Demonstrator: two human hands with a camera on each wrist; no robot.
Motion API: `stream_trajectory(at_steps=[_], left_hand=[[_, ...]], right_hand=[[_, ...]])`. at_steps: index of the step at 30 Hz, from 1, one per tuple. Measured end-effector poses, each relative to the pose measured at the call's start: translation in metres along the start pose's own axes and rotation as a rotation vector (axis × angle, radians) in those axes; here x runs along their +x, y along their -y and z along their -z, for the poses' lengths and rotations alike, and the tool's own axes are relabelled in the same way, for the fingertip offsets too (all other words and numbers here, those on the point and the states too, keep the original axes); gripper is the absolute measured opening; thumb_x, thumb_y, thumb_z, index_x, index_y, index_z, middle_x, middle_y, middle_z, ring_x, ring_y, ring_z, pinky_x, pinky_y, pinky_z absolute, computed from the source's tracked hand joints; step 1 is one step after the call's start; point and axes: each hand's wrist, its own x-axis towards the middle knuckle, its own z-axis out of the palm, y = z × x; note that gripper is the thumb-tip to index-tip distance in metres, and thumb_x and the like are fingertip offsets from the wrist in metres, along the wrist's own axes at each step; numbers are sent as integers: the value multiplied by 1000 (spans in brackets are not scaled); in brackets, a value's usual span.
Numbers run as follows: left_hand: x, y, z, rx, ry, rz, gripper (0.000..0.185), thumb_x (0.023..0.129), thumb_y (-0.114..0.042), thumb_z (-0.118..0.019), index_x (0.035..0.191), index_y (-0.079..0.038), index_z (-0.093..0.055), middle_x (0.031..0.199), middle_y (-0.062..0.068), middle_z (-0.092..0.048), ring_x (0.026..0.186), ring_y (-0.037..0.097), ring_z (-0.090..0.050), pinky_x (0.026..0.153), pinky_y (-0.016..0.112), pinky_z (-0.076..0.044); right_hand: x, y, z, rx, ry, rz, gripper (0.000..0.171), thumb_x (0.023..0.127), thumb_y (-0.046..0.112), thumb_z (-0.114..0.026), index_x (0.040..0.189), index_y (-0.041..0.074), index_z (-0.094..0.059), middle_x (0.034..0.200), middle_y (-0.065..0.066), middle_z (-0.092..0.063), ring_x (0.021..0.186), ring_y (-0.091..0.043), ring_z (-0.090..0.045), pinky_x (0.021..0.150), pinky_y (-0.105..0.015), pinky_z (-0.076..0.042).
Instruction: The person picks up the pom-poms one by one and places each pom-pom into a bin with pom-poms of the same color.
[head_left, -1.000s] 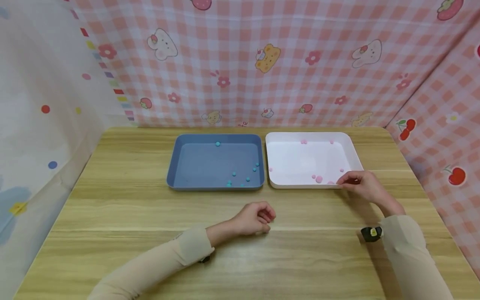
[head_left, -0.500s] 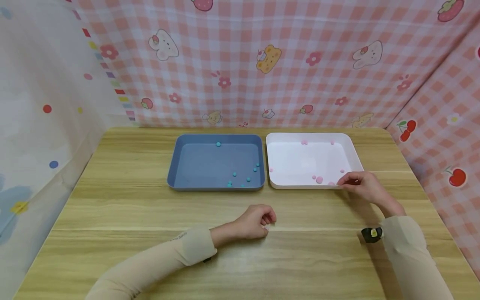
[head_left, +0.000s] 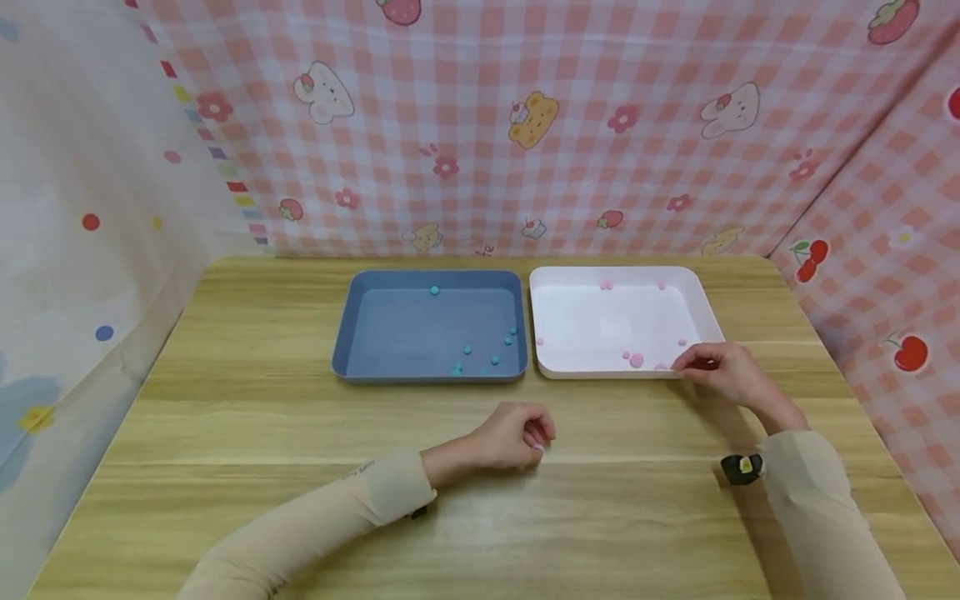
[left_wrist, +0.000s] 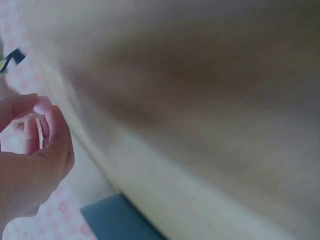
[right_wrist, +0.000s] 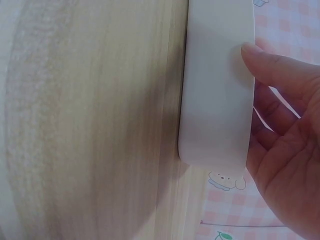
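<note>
My left hand (head_left: 510,435) hovers over the table in front of the two trays, its fingers curled. In the left wrist view a small round pale pink piece (left_wrist: 43,105) is pinched between thumb and forefinger. At the front right corner of the white tray (head_left: 611,373), my right hand (head_left: 726,372) grips the rim. The right wrist view has its thumb on the tray's outer wall (right_wrist: 215,100), with the other fingers behind the rim. Several pink pieces (head_left: 637,360) of different sizes lie in this tray, mostly toward its front and back edges.
A blue-grey tray (head_left: 427,379) stands left of the white one, with a narrow gap between. It holds several small teal pieces (head_left: 467,350). Both sit on a wooden table (head_left: 225,400), with a pink checked curtain (head_left: 480,125) behind.
My left hand has turned and shifted slightly while staying in front of the trays. The right hand keeps its grip on the white tray's rim.
</note>
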Motion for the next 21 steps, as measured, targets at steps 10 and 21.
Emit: stream_trajectory(at_steps=[10,21], left_hand=[[50,-31,21,-196,-131,20,17,75,14,-63,91,8,-61,87,18,-62,78,18,-61,70,19,-50],[111,-38,33,-259,-296,72,16,79,10,-65,94,7,-63,87,13,-63,72,10,-55,64,17,-46]], right_hand=[[-1,-3,0,0,-6,25,5,80,-2,-70,85,-1,-69,79,-10,-65,68,-3,-51,58,-18,-46],[-1,-3,-1,14,-24,45,5,80,-3,-70,83,0,-69,78,-10,-65,67,-3,-51,58,-17,-45]])
